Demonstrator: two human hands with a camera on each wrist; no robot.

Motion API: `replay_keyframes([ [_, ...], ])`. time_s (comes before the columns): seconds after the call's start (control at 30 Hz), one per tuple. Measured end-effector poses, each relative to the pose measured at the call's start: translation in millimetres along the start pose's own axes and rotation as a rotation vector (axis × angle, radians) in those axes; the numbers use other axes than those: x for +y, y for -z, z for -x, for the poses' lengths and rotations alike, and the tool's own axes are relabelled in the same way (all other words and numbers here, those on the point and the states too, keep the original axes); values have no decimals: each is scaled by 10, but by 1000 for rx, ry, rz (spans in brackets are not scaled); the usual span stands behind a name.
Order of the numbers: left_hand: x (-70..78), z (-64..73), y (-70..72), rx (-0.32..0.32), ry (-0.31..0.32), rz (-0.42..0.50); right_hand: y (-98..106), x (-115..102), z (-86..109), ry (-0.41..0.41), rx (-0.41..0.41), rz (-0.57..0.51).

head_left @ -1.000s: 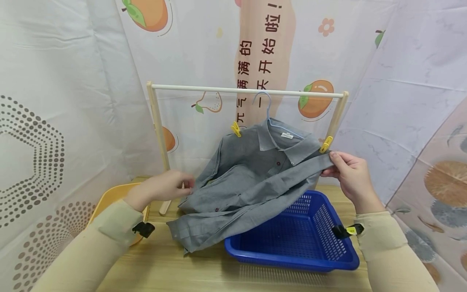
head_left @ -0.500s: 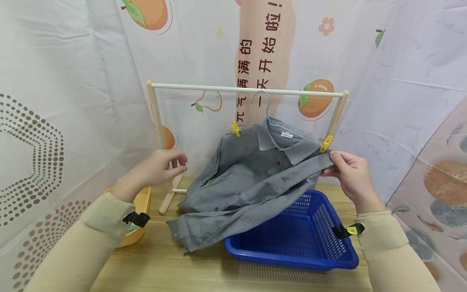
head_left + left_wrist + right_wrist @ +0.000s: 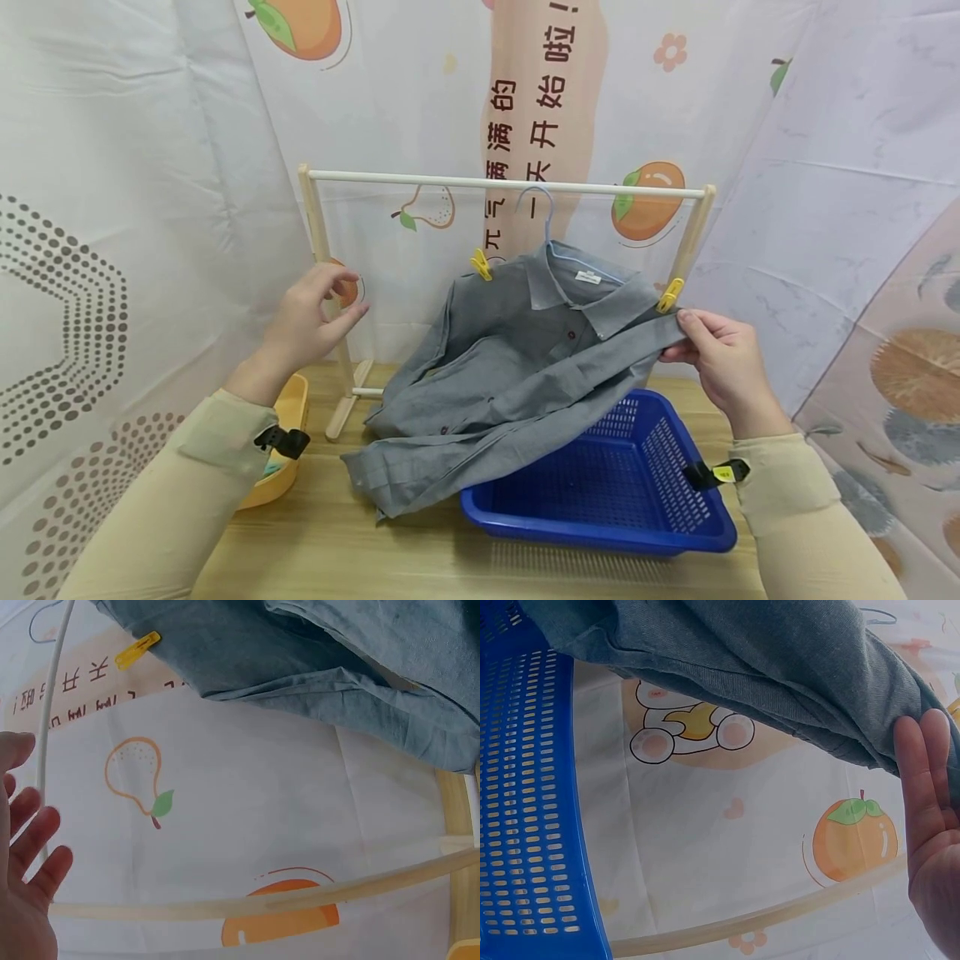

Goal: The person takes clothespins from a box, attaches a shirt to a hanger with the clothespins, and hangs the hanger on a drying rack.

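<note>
A grey button shirt (image 3: 517,333) hangs on a blue hanger (image 3: 548,218) whose hook meets the white rod (image 3: 420,179); whether it loops over it I cannot tell. Yellow clothespins sit at its shoulders, one on the left (image 3: 482,265) and one on the right (image 3: 670,296). My right hand (image 3: 720,358) pinches the cloth just below the right clothespin, and one sleeve lies across the shirt's front. In front of the rack's left post, my left hand (image 3: 307,317) is raised with fingers loosely bent and nothing in them. The left wrist view shows its fingers apart from the cloth.
Below the shirt, a blue perforated basket (image 3: 600,533) stands on the wooden table (image 3: 345,558). A yellow basin (image 3: 288,483) with something green inside stands at the left, partly behind my left arm. The rack's wooden foot (image 3: 341,417) rests near it. Printed curtains surround the table.
My left hand has moved up and left, away from the shirt's left side toward the rack's left post. The right hand has kept its pinch on the shirt without moving.
</note>
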State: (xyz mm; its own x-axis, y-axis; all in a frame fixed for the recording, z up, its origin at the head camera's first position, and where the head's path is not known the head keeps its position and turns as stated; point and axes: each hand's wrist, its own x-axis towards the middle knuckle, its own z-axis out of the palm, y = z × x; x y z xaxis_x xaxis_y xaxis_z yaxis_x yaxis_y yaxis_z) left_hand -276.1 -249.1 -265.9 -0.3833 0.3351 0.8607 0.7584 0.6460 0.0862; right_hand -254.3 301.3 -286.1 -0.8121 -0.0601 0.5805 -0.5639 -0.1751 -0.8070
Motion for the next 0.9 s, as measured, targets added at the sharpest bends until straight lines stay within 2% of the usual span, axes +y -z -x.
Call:
replay_keyframes([
  [0.2,-91,4,-10,109,30,-14,-1,-4,-6,-2,0,13],
  [0.4,-204,42,-49,182,86,-11,-1,-9,3,-5,7,23],
  [0.9,-312,101,-202,231,330,-17,14,25,-5,24,7,-7],
])
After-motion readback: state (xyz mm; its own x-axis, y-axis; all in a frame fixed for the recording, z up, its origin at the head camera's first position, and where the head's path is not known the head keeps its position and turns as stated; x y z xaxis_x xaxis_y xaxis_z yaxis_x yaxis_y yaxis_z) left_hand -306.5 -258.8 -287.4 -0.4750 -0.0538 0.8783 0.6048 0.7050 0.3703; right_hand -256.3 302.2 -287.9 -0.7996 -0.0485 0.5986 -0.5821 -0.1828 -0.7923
